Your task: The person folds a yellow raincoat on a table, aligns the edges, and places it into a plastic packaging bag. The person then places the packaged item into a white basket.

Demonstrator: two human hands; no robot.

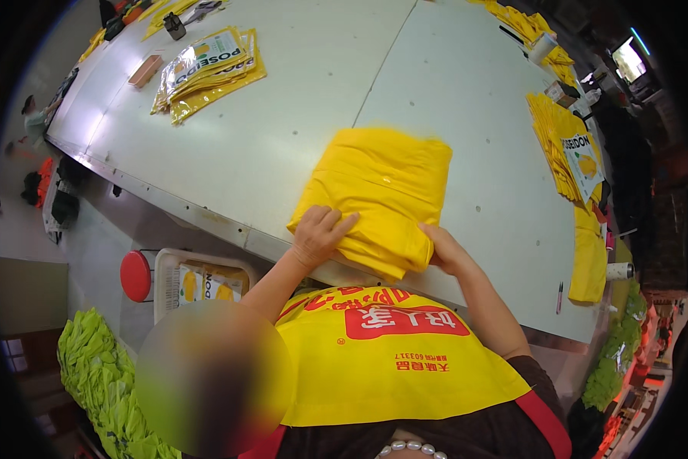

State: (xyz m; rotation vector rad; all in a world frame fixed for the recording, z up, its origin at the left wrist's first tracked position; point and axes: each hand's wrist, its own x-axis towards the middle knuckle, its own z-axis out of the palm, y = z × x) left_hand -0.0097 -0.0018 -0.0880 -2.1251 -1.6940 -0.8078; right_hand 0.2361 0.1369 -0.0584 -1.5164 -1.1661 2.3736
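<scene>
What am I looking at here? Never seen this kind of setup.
There's no machine: a person works with two bare hands. The only picture comes from the left of two wide fisheye cameras worn on the head, looking down, so straight edges bend near the rim.

Both hands are on a folded yellow cloth at the near edge of a pale table. The left hand lies over its near-left part; the right hand is at its right side. Some fingers are hidden, so how firm each grip is can't be told.

Also on the table: yellow-and-white packets at far left, more packets at right and a pen.
</scene>
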